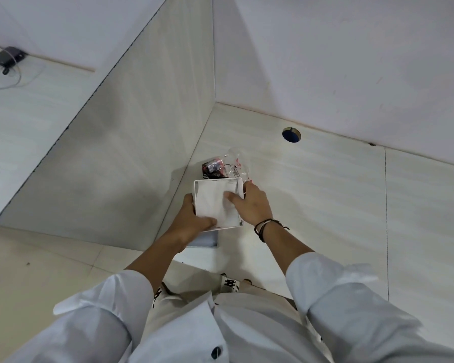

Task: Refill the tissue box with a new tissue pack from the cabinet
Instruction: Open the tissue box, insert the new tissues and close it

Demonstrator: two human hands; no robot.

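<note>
A white open-topped tissue box (197, 186) stands on the pale desk (312, 195) near the corner by the side panel. White tissues (211, 203) fill its inside. My left hand (192, 221) grips the box's near left corner, thumb lying over the near rim onto the tissues. My right hand (249, 205) holds the right wall, its thumb pressing down on the tissues inside. A flat white lid (207, 239) lies on the desk just under the box's near edge, partly hidden by my left wrist.
Behind the box lie a crumpled clear plastic wrapper (237, 163) and a small dark red packet (214, 170). A round cable hole (291, 134) sits further back. A tall side panel (131, 153) borders the left. A dark adapter with cables (8, 57) rests far left.
</note>
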